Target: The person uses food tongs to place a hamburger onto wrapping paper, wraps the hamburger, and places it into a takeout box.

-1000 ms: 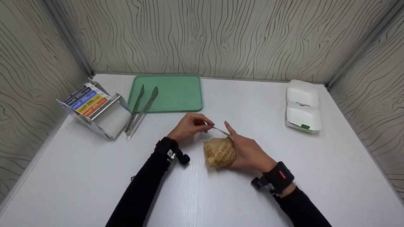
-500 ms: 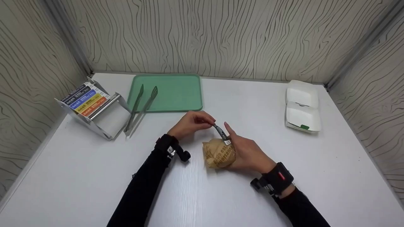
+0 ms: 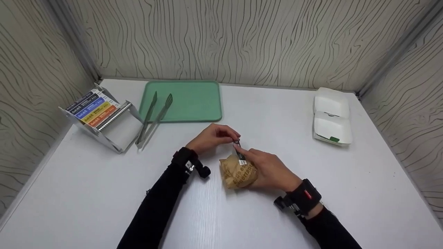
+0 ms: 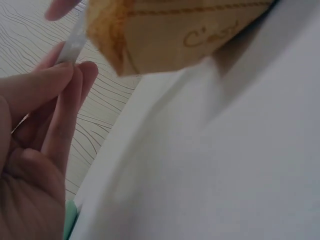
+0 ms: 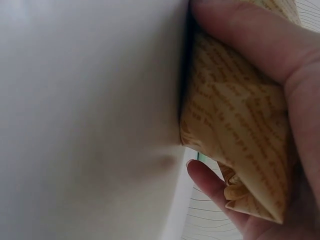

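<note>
A bundle wrapped in brown printed paper (image 3: 239, 178) sits in my right hand (image 3: 273, 169), which grips its right side. In the right wrist view, the thumb and fingers curl round the folded paper (image 5: 235, 115). My left hand (image 3: 213, 138) pinches the upper end of a narrow dark label strip (image 3: 241, 157) between thumb and fingers. The strip's white lower end lies against the top of the bundle, and a right-hand digit touches the strip near its upper part. From the left wrist, the strip's pale underside (image 4: 75, 42) shows beside the paper.
A metal label dispenser (image 3: 117, 131) with black, blue, yellow and orange labels stands at left. Metal tongs (image 3: 147, 133) lean over the front left of a green tray (image 3: 197, 100). An open white clamshell box (image 3: 332, 121) lies at the far right of the white table (image 3: 363, 193).
The label strip has swung down, its white end coming onto the bundle. A right-hand digit that stood raised has lowered onto the strip. My left hand has shifted slightly right.
</note>
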`<state>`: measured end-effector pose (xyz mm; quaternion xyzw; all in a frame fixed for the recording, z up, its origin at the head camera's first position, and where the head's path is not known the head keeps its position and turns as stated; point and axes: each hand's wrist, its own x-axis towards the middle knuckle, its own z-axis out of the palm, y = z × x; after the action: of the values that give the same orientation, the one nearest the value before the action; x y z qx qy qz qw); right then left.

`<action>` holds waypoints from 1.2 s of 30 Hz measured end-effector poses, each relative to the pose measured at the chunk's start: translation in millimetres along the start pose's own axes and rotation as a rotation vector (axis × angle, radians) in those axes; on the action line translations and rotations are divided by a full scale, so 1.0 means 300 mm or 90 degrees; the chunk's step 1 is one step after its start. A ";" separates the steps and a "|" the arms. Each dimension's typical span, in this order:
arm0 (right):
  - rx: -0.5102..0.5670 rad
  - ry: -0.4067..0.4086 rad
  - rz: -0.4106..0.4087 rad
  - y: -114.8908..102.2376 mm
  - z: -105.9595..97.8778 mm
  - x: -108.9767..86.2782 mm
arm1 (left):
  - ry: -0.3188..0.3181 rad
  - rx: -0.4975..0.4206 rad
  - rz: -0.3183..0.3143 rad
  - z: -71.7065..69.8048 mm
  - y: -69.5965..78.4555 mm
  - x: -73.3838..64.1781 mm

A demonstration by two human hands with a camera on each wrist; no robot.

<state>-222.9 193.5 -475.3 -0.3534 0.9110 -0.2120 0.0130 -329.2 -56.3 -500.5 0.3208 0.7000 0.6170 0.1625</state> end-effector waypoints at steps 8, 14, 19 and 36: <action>-0.037 0.017 -0.036 0.007 0.012 0.000 | -0.014 0.027 0.002 0.012 -0.023 0.009; -0.039 0.012 -0.037 0.008 0.012 0.000 | -0.004 0.042 -0.010 0.018 -0.030 0.009; -0.034 0.005 -0.031 0.005 0.010 -0.001 | 0.009 0.060 -0.037 0.032 -0.028 0.002; -0.128 0.101 -0.123 0.000 0.016 -0.001 | 0.080 0.134 -0.007 0.066 -0.036 -0.049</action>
<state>-221.9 191.8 -479.5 -0.4210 0.8876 -0.1471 -0.1153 -308.5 -51.2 -517.1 0.2929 0.7712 0.5585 0.0869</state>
